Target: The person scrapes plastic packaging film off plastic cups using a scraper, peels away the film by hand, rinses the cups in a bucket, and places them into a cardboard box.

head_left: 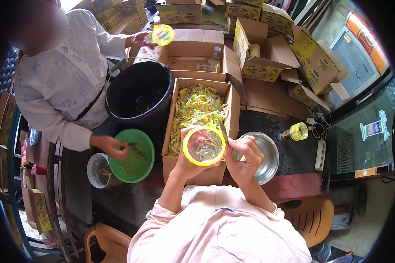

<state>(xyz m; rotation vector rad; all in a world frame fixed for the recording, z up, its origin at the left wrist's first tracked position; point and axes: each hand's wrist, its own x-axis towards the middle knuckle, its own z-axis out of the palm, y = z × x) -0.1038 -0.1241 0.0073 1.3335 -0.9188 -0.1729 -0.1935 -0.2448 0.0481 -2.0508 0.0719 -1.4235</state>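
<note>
Carries, as a dark, red-edged tabletop (pixel 292 160), an open brown cardboard box (pixel 234 103) of yellow scraps (pixel 199 103) — and, from there, a round silvery metal bowl (pixel 270 160) at four o'clock, yellow-rimmed stacked cups (pixel 299 131) at three.

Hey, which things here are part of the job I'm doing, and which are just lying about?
In use:
- clear cup, in your left hand
- thin blade, in your right hand, at the cup's yellow rim
- yellow scraps, boxed just beyond; probably related

Apparently just lying about:
- power strip
- orange chair on the right
</note>
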